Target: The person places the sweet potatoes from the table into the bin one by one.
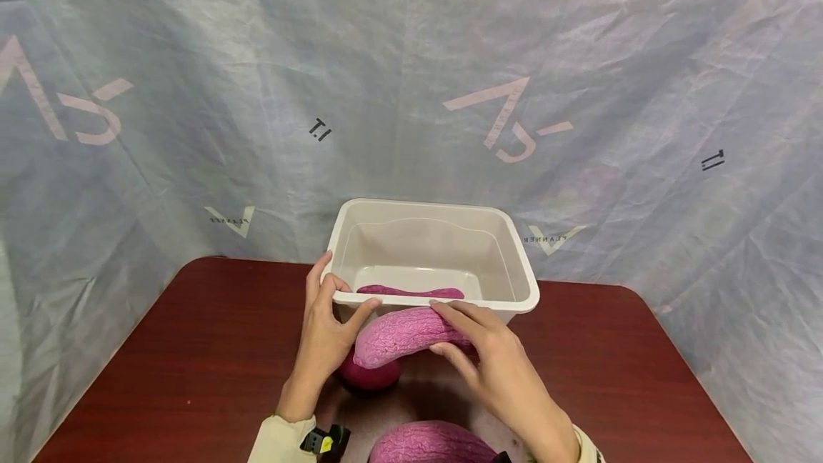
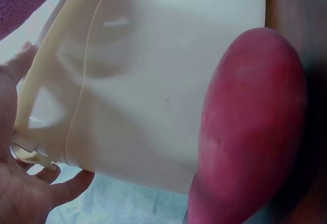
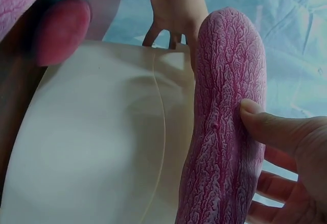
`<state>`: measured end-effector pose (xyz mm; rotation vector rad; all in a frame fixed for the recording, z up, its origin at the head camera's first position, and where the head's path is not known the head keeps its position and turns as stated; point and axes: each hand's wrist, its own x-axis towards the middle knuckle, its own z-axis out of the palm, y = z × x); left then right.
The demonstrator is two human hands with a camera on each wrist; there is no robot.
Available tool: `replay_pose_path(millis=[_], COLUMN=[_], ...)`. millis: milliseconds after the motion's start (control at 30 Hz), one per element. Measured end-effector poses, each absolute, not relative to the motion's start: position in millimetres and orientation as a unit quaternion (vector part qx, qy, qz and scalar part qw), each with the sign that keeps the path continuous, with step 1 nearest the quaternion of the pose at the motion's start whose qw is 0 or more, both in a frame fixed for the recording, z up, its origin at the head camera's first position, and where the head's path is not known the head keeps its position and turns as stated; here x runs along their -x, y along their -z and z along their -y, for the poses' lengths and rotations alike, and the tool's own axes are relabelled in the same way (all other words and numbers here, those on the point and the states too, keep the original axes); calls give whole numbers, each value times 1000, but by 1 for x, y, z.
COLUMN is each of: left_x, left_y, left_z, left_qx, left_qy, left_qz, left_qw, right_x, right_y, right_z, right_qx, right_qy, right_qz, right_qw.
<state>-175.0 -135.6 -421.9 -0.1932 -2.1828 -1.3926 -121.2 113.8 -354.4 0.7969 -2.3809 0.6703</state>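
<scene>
A long, wrinkled pink vegetable-like piece lies level just in front of the white plastic tub's near rim. My right hand holds its right part, the thumb pressing its side in the right wrist view and the other fingers partly hidden behind it. My left hand grips the tub's near left corner, thumb on the front rim and fingers round the left side. A long magenta piece lies inside the tub, partly covered by the near rim.
On the dark red table, a smooth magenta rounded piece lies before the tub. Nearer me is a larger wrinkled pink piece, cut by the frame edge. A grey printed sheet hangs behind the table.
</scene>
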Motion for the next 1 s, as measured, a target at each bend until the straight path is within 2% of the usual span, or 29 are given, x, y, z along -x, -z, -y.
replay_pose_path(millis=[433,1000], left_x=[176,176], left_y=[422,422], left_z=[135,136], left_qx=[82,82], left_qy=[514,521], left_qz=[805,805], left_qw=[285,273], right_x=[131,157], right_y=[343,324], right_z=[-116,-124], right_qx=[-295,-288], right_qy=[-249,-249], right_qz=[877,889], right_qw=[285,254])
